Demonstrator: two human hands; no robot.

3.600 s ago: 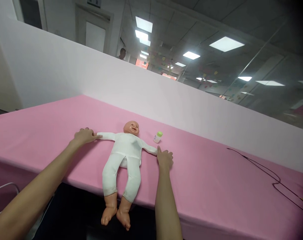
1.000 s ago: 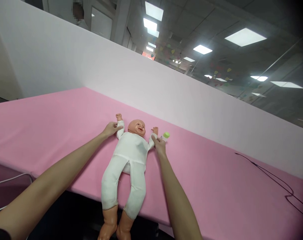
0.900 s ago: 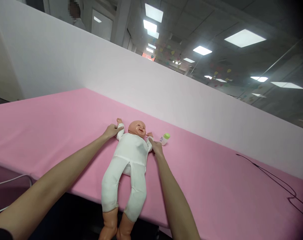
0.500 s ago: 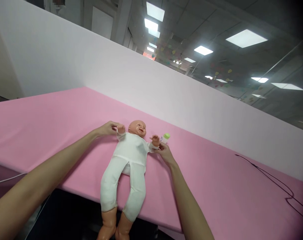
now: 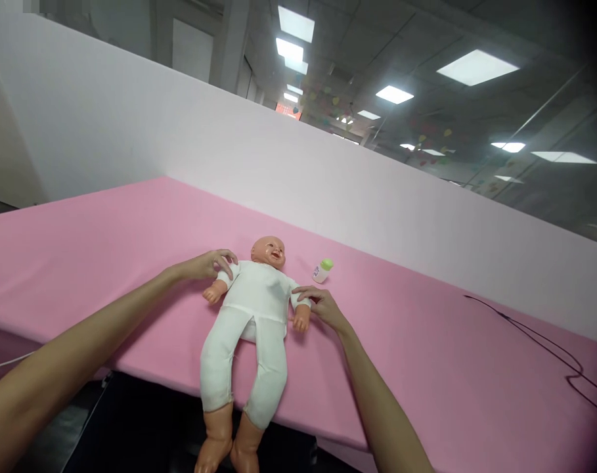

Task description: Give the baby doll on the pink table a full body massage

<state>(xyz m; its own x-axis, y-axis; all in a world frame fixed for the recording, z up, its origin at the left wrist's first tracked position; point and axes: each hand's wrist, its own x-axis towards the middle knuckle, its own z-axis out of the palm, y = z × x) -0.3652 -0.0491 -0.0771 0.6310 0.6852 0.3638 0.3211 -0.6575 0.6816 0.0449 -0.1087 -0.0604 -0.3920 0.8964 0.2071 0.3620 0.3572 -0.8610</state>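
A baby doll (image 5: pixel 251 309) in a white cloth suit lies on its back, with its bare plastic shins and feet sticking out past the table's front edge. My left hand (image 5: pixel 204 265) curls over the sleeve at the doll's upper arm. My right hand (image 5: pixel 324 309) reaches the other sleeve near the cuff, fingers on the cloth. Both doll arms angle down beside the body. A small baby bottle (image 5: pixel 322 270) with a green cap stands just beyond my right hand, untouched.
The table has a pink cloth (image 5: pixel 121 223) and meets a tall white partition (image 5: pixel 298 164) at the back. A thin black cable (image 5: pixel 534 341) lies on the cloth at the right. A white cable (image 5: pixel 7 363) shows at the lower left.
The doll's arms have swung from raised beside its head down toward its sides, and both my hands have moved down with them. The bottle stays in place.
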